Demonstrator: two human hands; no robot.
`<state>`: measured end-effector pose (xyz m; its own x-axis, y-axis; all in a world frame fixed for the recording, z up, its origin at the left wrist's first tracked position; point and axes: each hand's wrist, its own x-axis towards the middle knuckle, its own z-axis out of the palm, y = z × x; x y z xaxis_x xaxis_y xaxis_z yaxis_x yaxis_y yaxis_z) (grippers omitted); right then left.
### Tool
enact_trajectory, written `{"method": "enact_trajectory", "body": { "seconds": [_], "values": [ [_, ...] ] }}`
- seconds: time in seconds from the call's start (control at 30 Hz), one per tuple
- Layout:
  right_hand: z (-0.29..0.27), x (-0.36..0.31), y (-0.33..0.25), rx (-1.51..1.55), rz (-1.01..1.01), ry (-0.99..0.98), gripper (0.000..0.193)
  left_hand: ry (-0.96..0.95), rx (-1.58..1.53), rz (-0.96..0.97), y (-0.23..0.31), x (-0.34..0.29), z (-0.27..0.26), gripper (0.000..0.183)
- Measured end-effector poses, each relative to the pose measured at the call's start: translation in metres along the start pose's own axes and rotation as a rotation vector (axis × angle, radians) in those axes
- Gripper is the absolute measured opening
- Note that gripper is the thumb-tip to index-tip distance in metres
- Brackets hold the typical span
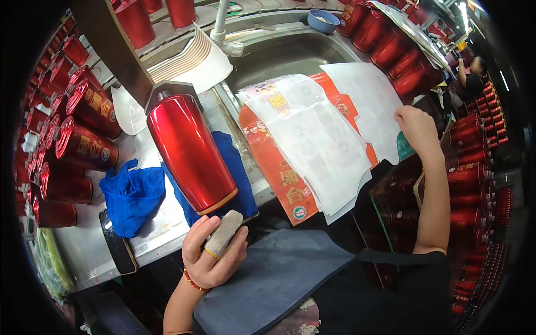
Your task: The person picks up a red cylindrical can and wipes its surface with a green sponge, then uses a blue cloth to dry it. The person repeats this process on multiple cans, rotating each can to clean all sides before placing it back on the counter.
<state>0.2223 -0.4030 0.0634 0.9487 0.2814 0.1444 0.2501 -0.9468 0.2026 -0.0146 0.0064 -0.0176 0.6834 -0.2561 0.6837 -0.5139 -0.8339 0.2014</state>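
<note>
A glossy red bottle point(187, 148) lies slanted on a blue cloth point(237, 162), its neck end against a metal holder point(170, 89). My left hand point(215, 254) is just below the bottle's base, fingers apart and holding nothing. One of its fingers wears a beige knitted finger cover point(224, 231), and a red bead bracelet circles the wrist. Over to the right, my right hand point(419, 131) is closed at the edge of a white backing sheet point(363, 92). Beside it, more white sheets point(312, 139) with faint printing overlap a red and gold printed sheet point(268, 162).
A steel sink point(279, 58) with a faucet point(234, 49) lies behind the sheets. Curved white liners point(195, 64) are stacked left of it. Red bottles point(86, 151) crowd the left, near a crumpled blue cloth point(134, 195) and a phone point(117, 243). A blue bowl point(324, 22) sits at the back.
</note>
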Motion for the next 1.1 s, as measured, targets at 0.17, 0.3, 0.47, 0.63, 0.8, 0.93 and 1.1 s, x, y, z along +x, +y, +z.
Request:
{"method": "enact_trajectory", "body": {
  "seconds": [0.17,0.3,0.47,0.63,0.8,0.93,1.1],
  "values": [
    [-0.014,0.049,-0.089,0.654,-0.126,-0.209,0.028,0.008,0.003,0.004,0.002,-0.001,0.004,0.028],
    [0.038,0.083,-0.161,0.648,-0.224,-0.202,0.070,0.002,0.020,0.048,-0.001,0.002,0.002,0.026],
    [0.072,0.139,-0.158,0.447,-0.157,-0.291,0.092,0.001,0.088,-0.094,-0.003,-0.017,-0.018,0.030],
    [0.095,0.172,-0.126,0.628,-0.265,-0.417,0.067,0.008,0.099,-0.084,-0.006,-0.013,-0.018,0.030],
    [0.087,0.171,-0.121,0.618,-0.233,-0.334,0.032,0.016,0.052,0.018,-0.012,0.006,-0.017,0.026],
    [0.092,0.177,-0.112,0.800,-0.206,-0.376,0.027,0.019,0.001,0.074,-0.015,0.039,-0.017,0.030],
    [0.096,0.186,-0.112,0.955,-0.105,-0.497,0.022,-0.040,-0.094,0.122,-0.010,0.072,-0.016,0.033]
  ]
}}
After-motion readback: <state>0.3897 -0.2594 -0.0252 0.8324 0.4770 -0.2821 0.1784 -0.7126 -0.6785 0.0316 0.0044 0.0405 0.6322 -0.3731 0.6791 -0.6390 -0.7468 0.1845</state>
